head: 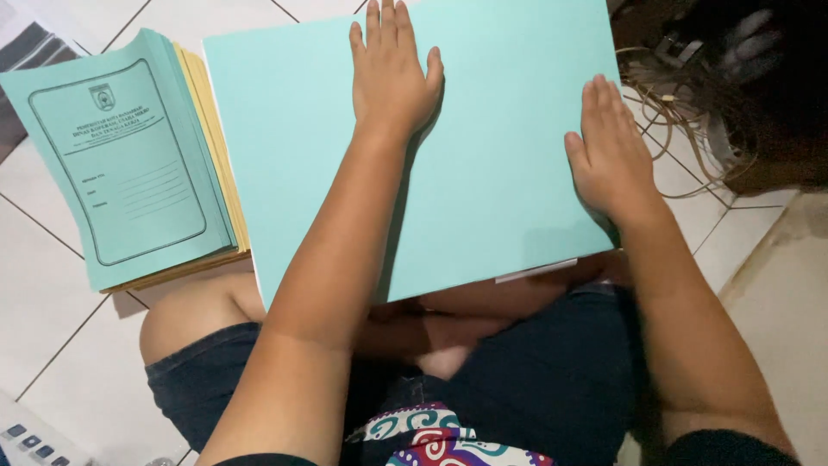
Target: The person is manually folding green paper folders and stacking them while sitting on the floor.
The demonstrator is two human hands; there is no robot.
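here both flat hands, left hand and right hand, press a smooth turquoise folder.

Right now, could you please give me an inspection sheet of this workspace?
Surface: white tiled floor; the person sits on it.
Job's things: large plain turquoise folder lying flat over the lap, a white sheet edge poking out below.
Clutter: stack of folders, printed turquoise cover on top, yellow ones beneath, at the left.
Grippers: left hand and right hand both flat, palms down on the folder.
Cables: tangle of thin cords at the upper right.
Surroundings: grey device corner lower left; dark area upper right, unclear.
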